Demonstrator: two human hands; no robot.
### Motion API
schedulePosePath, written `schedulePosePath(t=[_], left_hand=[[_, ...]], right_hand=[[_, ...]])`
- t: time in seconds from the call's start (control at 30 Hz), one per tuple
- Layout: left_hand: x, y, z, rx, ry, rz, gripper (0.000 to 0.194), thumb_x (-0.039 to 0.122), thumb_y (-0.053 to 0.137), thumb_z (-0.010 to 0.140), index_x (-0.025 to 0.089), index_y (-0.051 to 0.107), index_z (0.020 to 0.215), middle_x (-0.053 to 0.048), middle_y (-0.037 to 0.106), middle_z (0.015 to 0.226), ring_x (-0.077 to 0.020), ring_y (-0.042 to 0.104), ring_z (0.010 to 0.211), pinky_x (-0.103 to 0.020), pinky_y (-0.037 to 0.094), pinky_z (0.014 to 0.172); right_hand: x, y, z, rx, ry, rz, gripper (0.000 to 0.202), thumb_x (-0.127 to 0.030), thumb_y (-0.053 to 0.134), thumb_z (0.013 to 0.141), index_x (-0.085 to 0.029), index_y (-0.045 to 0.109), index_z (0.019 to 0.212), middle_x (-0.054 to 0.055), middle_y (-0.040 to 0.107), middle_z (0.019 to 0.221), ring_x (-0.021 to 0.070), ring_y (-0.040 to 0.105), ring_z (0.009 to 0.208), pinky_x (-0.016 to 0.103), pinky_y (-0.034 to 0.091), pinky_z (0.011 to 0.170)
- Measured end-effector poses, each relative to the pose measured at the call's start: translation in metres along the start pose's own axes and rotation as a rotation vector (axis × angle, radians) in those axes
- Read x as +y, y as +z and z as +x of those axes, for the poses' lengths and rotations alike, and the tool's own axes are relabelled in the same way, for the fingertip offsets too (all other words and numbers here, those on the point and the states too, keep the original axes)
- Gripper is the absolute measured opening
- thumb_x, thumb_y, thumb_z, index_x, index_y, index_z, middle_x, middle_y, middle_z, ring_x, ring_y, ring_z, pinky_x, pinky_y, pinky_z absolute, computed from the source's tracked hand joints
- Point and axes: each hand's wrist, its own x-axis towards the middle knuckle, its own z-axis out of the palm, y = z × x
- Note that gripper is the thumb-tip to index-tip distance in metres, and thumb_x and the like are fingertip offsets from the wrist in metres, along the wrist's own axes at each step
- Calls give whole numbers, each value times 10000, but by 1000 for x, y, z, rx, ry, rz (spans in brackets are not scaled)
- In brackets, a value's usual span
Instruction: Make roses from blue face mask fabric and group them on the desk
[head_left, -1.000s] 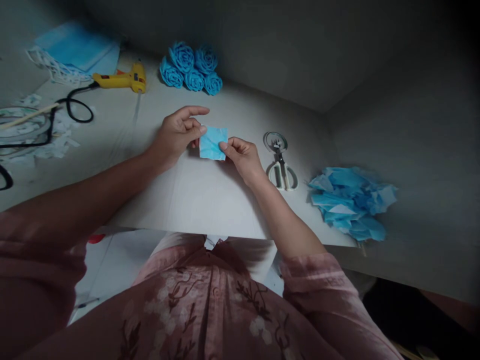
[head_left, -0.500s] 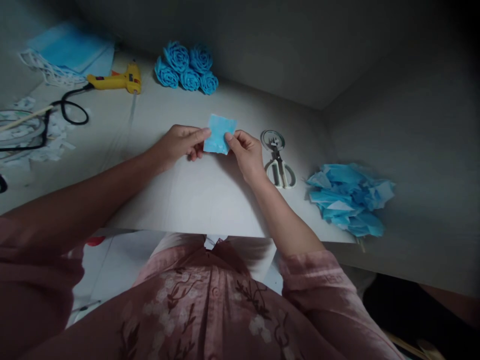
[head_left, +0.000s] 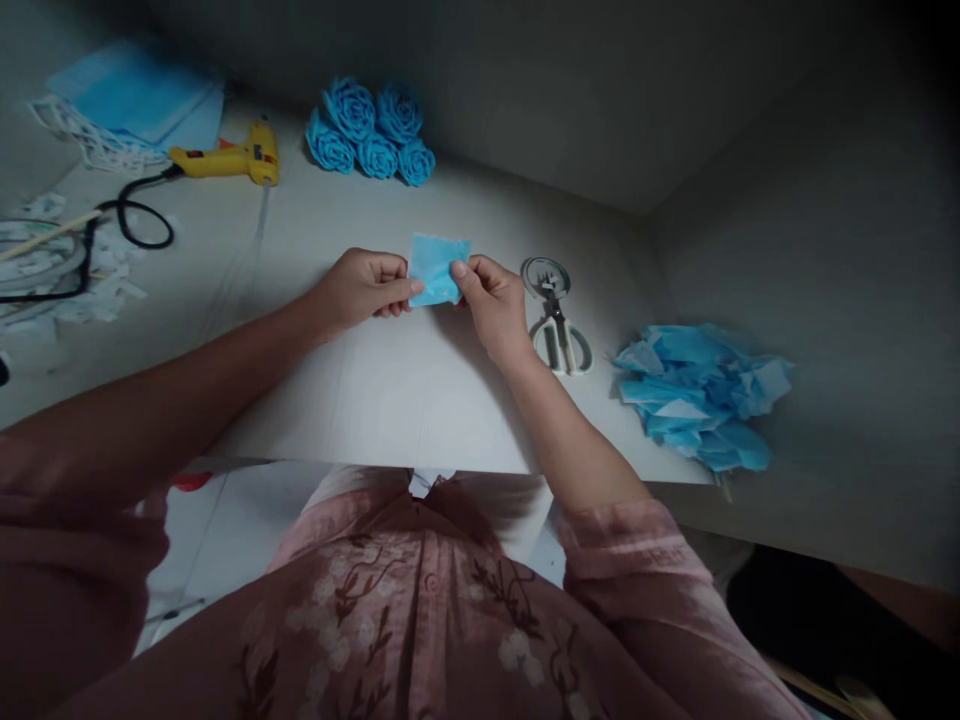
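A small light-blue square of thin fabric [head_left: 436, 262], like face-mask material, is held up between both hands above the table. My left hand [head_left: 367, 285] pinches its lower left corner between thumb and fingers. On the right side, my right hand [head_left: 495, 295] grips it with the thumb on the front face; the fingers behind are mostly hidden. Just right of that hand lies a pair of scissors [head_left: 559, 340] with pale handles, its blades over a round roll of clear tape [head_left: 545, 278] or similar ring.
At the back stand several blue fabric roses [head_left: 375, 130]. Left of them are a yellow glue gun [head_left: 232, 160] with a black cord, stacked blue face masks [head_left: 139, 95] and white scraps [head_left: 112, 280]. Crumpled blue fabric pieces [head_left: 701, 395] lie at the table's right edge.
My left hand has shifted its pinch from the upper left of the blue square down to its lower left corner. The right hand keeps its hold.
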Motion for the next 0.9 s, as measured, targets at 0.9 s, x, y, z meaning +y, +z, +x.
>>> schedulePosePath(t=[0.9], left_hand=[[0,2,-1,-84,-17,-326,482,589,816,867,157,629,765,-34,656,669,-107,581,538,-225,421,502]], right_hand=[[-7,4,-1,-10,79,119,607,-825,698,828,-225,626,767,-27,561,710,118,517,676,266,491,644]])
